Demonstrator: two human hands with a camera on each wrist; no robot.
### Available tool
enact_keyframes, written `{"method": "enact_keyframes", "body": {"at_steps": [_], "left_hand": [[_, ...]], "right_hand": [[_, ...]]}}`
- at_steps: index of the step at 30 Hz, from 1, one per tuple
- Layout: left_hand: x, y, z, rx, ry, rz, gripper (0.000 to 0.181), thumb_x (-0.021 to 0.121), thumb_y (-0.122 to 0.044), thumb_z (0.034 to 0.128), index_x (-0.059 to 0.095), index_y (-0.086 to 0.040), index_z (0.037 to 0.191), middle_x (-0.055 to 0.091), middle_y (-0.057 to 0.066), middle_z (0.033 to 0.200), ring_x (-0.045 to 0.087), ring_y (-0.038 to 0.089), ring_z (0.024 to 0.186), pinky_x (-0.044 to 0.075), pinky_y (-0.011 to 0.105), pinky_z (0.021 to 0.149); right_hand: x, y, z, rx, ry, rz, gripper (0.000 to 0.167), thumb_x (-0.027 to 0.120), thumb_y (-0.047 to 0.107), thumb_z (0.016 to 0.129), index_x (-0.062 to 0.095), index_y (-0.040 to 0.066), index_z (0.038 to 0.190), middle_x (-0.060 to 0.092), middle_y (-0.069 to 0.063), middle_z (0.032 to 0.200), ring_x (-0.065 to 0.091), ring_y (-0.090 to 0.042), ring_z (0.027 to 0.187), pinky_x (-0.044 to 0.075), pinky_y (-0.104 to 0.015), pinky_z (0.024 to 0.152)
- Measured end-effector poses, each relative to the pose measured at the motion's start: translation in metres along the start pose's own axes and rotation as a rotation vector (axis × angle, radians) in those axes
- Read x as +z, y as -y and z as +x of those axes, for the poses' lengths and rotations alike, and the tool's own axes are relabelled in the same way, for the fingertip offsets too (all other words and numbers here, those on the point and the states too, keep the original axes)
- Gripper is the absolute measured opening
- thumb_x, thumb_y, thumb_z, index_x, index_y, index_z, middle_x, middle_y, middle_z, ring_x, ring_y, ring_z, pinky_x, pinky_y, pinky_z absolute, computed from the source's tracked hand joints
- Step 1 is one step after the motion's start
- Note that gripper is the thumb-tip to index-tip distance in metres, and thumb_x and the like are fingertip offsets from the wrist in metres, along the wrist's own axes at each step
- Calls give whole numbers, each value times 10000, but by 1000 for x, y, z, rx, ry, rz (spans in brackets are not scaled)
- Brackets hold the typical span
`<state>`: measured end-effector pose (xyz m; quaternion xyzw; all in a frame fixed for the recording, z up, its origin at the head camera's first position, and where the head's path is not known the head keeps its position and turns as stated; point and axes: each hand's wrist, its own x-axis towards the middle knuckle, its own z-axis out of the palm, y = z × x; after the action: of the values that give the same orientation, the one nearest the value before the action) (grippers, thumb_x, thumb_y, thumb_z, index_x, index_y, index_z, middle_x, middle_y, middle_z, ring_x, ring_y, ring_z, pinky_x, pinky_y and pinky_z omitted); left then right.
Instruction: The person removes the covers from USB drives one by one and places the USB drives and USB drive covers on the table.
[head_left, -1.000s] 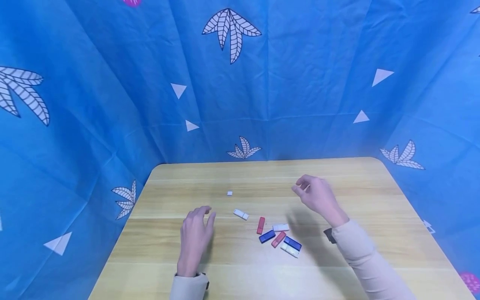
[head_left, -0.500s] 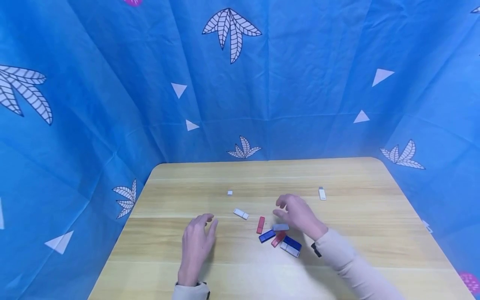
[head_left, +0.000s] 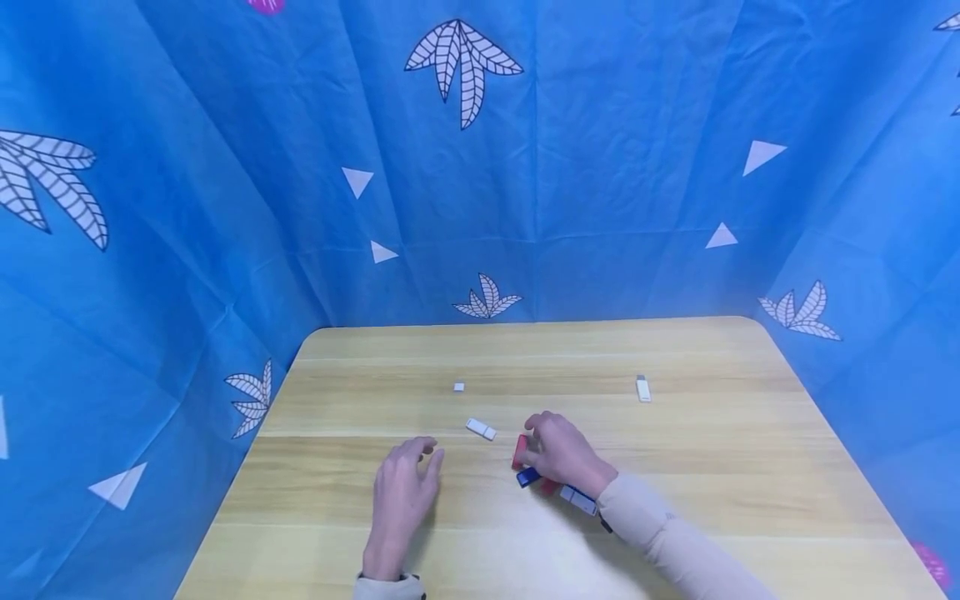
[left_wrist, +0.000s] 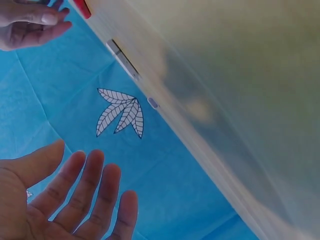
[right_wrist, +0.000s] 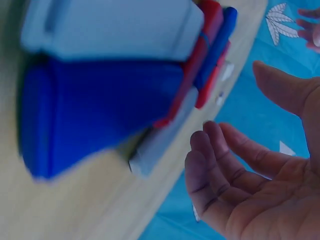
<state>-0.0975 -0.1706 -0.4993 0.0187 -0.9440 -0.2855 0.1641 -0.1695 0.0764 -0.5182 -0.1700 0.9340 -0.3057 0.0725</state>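
My right hand (head_left: 562, 454) hovers over the cluster of USB sticks, thumb and fingers apart by a red stick (head_left: 519, 451). A blue stick (head_left: 528, 477) and a white stick (head_left: 578, 500) show beside it; others are partly covered. In the right wrist view, the fingers of that hand (right_wrist: 250, 170) are spread and hold nothing, with a blue stick (right_wrist: 110, 105) close to the camera. My left hand (head_left: 402, 500) is above the table at the left, relaxed and holding nothing; the left wrist view shows its fingers (left_wrist: 90, 195) apart.
A white stick (head_left: 481, 429) lies between the hands, and a small white piece (head_left: 459, 387) lies behind it. Another white stick (head_left: 643, 388) is at the back right of the wooden table (head_left: 360, 358). Blue patterned cloth (head_left: 615, 167) hangs around the table.
My right hand has let go of the white stick at the back right and moved left and nearer, over the cluster. My left hand has shifted slightly right and nearer.
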Motion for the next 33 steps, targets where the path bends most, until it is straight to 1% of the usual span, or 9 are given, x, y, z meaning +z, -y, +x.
{"method": "enact_keyframes", "body": {"at_steps": [2,4,9,14,18,20,22,27,33], "left_hand": [[2,-1,-1,6,9,-14,206,750,-186,916,741,-67,1085,776,91,1026,714,258,916,590,419,768],[4,-3,-2,11,14,-24,204,751,-194,917,743,-69,1079,777,86,1022,715,253,914,589,413,775],[6,-7,-2,15,18,-23,196,752,-207,914,746,-86,1068,780,74,1017,711,229,903,587,403,772],[7,-10,-2,9,16,-20,198,756,-204,909,747,-88,1070,780,78,1017,710,229,899,585,397,758],[7,-11,-1,19,15,-24,192,757,-196,910,746,-87,1066,780,76,1014,707,219,897,585,387,763],[7,-12,-1,25,14,-24,189,755,-197,911,746,-88,1065,780,71,1012,707,211,894,586,383,763],[7,-13,0,33,12,-28,185,755,-197,912,746,-89,1062,780,69,1011,710,216,896,589,381,764],[7,-18,2,59,4,-36,191,753,-205,915,746,-86,1064,780,71,1006,717,235,900,593,382,759],[5,-29,9,110,-20,-45,193,755,-194,910,745,-75,1062,779,76,1002,712,229,891,591,376,749]], "right_hand": [[5,0,0,9,7,-7,586,858,348,795,675,-36,1198,681,-136,1077,602,-222,933,568,-431,903],[9,-1,1,15,22,-27,560,850,386,799,690,-8,1163,653,-101,1037,570,-216,928,557,-413,880],[16,-4,1,-10,30,-52,375,849,365,804,726,65,994,582,-41,928,517,-211,897,504,-362,774],[19,-5,1,-21,13,-25,321,866,326,784,703,92,931,572,-23,903,503,-191,876,477,-320,739],[17,-6,3,-14,32,93,301,866,243,792,605,122,883,588,10,817,557,-141,733,497,-257,617],[16,-7,4,-11,33,173,298,848,183,813,573,117,906,635,21,774,585,-109,643,503,-236,556],[14,-9,6,-11,17,250,277,823,122,831,564,100,927,698,10,746,636,-106,586,533,-255,544],[-1,-10,10,38,-60,367,183,793,94,860,618,109,911,764,-11,799,703,-115,703,556,-266,666],[-31,-6,12,95,-135,450,168,778,159,887,708,71,1012,774,-57,855,739,-217,798,563,-260,656]]}}
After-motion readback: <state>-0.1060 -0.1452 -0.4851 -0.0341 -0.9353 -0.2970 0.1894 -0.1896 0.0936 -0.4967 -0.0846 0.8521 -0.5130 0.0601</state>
